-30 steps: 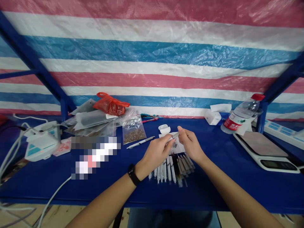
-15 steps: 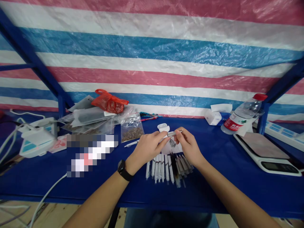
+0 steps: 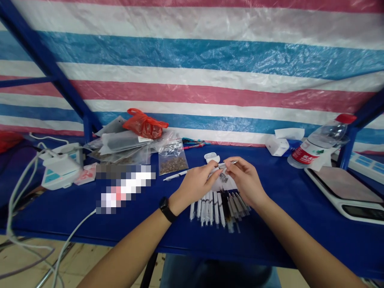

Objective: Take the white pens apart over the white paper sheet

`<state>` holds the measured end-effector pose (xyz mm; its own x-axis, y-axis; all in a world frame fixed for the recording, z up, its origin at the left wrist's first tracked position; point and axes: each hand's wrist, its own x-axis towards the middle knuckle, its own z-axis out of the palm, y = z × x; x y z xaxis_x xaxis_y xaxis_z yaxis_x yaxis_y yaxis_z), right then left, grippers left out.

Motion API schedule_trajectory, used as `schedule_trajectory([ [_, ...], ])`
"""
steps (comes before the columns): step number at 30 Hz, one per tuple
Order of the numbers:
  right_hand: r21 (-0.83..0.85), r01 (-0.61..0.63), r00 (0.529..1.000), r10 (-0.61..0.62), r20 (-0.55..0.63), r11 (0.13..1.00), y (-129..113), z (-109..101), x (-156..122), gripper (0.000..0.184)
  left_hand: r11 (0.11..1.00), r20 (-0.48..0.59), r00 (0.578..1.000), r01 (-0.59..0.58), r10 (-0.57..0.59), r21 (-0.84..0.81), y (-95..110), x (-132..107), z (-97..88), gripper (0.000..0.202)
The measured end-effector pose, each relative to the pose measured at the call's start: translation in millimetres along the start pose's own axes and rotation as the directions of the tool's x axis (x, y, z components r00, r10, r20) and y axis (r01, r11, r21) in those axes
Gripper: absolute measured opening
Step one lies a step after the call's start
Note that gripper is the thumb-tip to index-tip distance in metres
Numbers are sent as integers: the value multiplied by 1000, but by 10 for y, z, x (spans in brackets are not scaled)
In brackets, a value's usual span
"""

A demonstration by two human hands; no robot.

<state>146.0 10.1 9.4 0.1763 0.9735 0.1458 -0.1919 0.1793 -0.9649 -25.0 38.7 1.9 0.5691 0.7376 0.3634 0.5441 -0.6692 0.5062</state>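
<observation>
My left hand, wearing a black band on the wrist, is closed in a pinch around a slim white pen. At the pen's other end, the thumb and fingers of my right hand close around its silver metal part. Beneath the hands lies a white paper with small grey pieces on it, partly hidden. Just behind them sits a small open white case. Nearer me is a row of white pens in clear sleeves, beside several darker, pointed sleeved ones.
A single white pen lies left of the hands, near a clear bag of small brown parts. Behind are stacked plastic bags and a red bag. Rightward stand a tissue box, a bottle and a scale.
The view has turned slightly, so the table things appear farther right. Both hands stay together on the pen, and its silver end shows more clearly between my right fingers.
</observation>
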Motion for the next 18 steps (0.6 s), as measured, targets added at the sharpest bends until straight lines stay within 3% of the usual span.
schedule_trajectory([
  [6, 78, 12, 1000, -14, 26, 997, -34, -52, 28, 35, 1000, -44, 999, -18, 18, 7, 7, 2, 33, 28],
  [10, 22, 36, 999, -37, 22, 999, -35, -37, 23, 25, 999, -68, 998, -17, 19, 32, 8, 4, 34, 31],
  [18, -26, 41, 999, -41, -14, 999, -32, -49, 44, 39, 999, -21, 999, -41, 41, 30, 0, 11, 68, 29],
])
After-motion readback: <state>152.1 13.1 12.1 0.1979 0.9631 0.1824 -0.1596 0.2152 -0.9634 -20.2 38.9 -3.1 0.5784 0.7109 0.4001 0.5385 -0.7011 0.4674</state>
